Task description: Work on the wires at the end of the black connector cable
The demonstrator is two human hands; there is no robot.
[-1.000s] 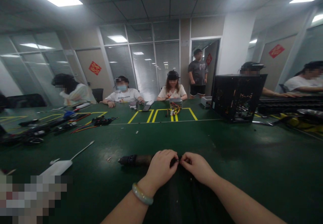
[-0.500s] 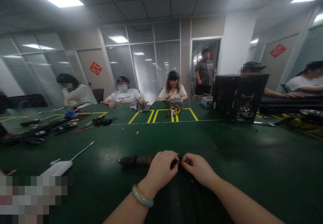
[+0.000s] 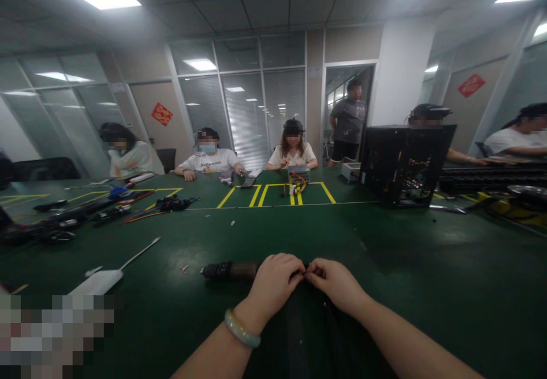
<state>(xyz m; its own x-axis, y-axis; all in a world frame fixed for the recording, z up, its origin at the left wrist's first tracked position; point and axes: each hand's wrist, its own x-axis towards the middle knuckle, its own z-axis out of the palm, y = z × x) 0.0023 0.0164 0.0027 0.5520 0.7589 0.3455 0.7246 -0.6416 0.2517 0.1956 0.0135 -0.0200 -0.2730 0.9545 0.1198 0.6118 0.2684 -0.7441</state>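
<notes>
My left hand [image 3: 277, 282] and my right hand [image 3: 337, 285] meet fingertip to fingertip over the green table, both closed in a pinch. Whatever lies between the fingertips is too small and too covered to name. A pale bangle [image 3: 242, 329] circles my left wrist. Just behind my left hand a dark power drill [image 3: 235, 270] lies on its side, its chuck to the left; the rest of it is hidden by that hand. Below my hands a long dark piece [image 3: 294, 327] runs toward me, hard to make out against the table.
At left lie a white power strip with a cord [image 3: 100, 282] and bundled cables [image 3: 171, 203]. A black computer case [image 3: 404, 165] stands at the right back. A power supply with coloured wires [image 3: 298, 171] sits across the table [image 3: 273, 231], where several people are seated.
My fingertips have drawn slightly closer together, and my hands otherwise stay in place. In the doorway, the standing person has shifted a little.
</notes>
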